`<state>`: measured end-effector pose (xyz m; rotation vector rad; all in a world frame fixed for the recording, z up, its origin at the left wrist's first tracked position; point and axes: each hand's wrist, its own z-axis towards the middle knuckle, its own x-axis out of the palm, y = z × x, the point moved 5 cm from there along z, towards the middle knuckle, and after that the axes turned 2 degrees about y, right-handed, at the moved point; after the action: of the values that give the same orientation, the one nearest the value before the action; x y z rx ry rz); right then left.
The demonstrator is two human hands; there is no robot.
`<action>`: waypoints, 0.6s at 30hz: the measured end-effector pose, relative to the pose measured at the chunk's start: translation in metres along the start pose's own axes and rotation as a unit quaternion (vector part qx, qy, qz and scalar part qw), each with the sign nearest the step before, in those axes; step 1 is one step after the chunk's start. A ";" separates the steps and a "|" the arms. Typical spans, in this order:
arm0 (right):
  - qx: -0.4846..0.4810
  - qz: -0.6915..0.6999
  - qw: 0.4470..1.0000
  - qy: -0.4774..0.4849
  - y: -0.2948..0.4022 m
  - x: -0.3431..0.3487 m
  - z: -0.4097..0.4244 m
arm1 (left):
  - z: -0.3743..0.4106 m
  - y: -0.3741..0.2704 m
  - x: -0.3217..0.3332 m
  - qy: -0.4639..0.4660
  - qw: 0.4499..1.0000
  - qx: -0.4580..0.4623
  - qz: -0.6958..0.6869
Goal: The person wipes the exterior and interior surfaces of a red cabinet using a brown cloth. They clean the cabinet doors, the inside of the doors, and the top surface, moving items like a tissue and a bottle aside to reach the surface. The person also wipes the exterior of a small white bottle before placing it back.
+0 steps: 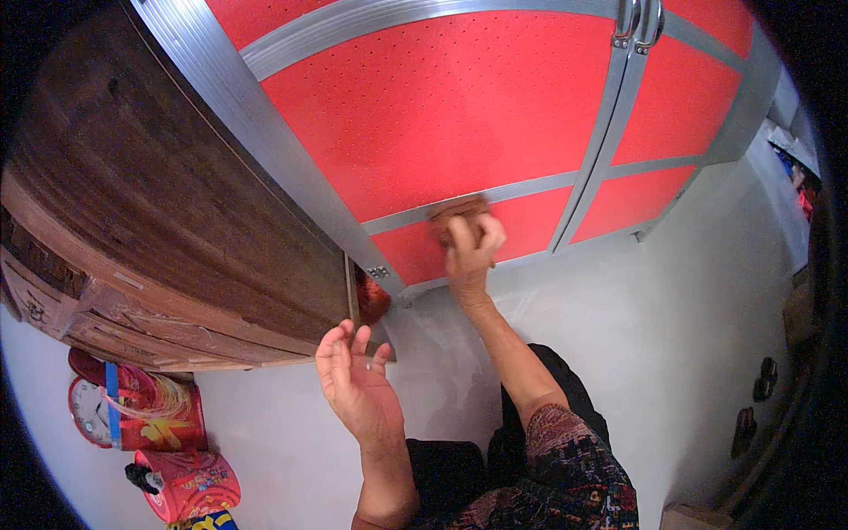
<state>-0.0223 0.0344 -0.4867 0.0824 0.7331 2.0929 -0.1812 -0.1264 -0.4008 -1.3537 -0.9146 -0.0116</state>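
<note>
My right hand presses a brown cloth against the lower part of a red cabinet door. The cloth lies across the door's silver metal crossbar and partly over the small red panel below it. Hand and cloth are slightly blurred. Held up in the air with its fingers apart, my left hand has nothing in it. It is nearest to the corner of a dark wooden cabinet at the left.
Two metal handles sit where the red doors meet. On the pale floor at lower left stand a red container, a round clock and a pink cylindrical tub. Dark shoes lie at the right.
</note>
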 end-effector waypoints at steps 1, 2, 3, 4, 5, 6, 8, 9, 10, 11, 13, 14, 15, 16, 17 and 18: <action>-0.055 0.005 0.998 0.028 0.006 0.005 -0.010 | 0.000 0.002 -0.002 0.005 1.000 -0.014 -0.004; -0.109 0.011 0.992 0.056 0.011 0.010 -0.020 | 0.000 0.005 -0.003 0.011 1.000 -0.027 -0.008; -0.163 0.020 0.983 0.084 0.018 0.016 -0.031 | -0.001 0.006 -0.004 0.014 0.999 -0.038 -0.012; -0.165 0.021 0.981 0.103 0.018 0.021 -0.042 | -0.002 0.006 -0.003 0.026 0.999 -0.044 -0.009; -0.167 0.021 0.978 0.123 0.016 0.026 -0.053 | -0.005 0.008 -0.001 0.039 0.998 -0.051 -0.006; -0.170 0.022 0.975 0.140 0.013 0.031 -0.063 | -0.005 0.009 0.002 0.053 0.997 -0.056 -0.004; -0.232 -0.007 0.952 0.200 0.007 0.038 -0.082 | -0.005 0.008 0.001 0.051 0.997 -0.053 0.002; -0.264 -0.022 0.937 0.229 0.002 0.041 -0.091 | -0.005 0.007 0.000 0.051 0.997 -0.052 0.004; -0.287 -0.022 0.927 0.241 0.000 0.041 -0.096 | -0.005 0.006 0.000 0.050 0.997 -0.054 0.006; -0.303 -0.033 0.910 0.280 -0.003 0.043 -0.102 | -0.005 0.006 -0.001 0.049 0.997 -0.055 0.009; -0.337 -0.058 0.871 0.352 -0.007 0.045 -0.110 | -0.006 0.005 0.000 0.056 0.997 -0.057 0.013; -0.367 -0.069 0.855 0.360 -0.010 0.047 -0.116 | -0.007 0.005 0.001 0.063 0.996 -0.058 0.016; -0.371 -0.071 0.843 0.384 -0.012 0.047 -0.117 | -0.008 0.005 0.001 0.071 0.995 -0.062 0.018; -0.374 -0.073 0.830 0.408 -0.014 0.048 -0.118 | -0.008 0.005 0.001 0.075 0.995 -0.068 0.020; -0.377 -0.075 0.817 0.431 -0.014 0.051 -0.120 | -0.008 0.003 0.000 0.059 0.996 -0.060 0.021; -0.374 -0.042 0.850 0.368 -0.004 0.045 -0.108 | -0.007 0.002 -0.003 0.043 0.997 -0.055 0.020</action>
<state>-0.0812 0.0200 -0.5867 -1.2151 0.2655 2.1635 -0.1781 -0.1333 -0.4031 -1.4620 -0.8241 -0.0913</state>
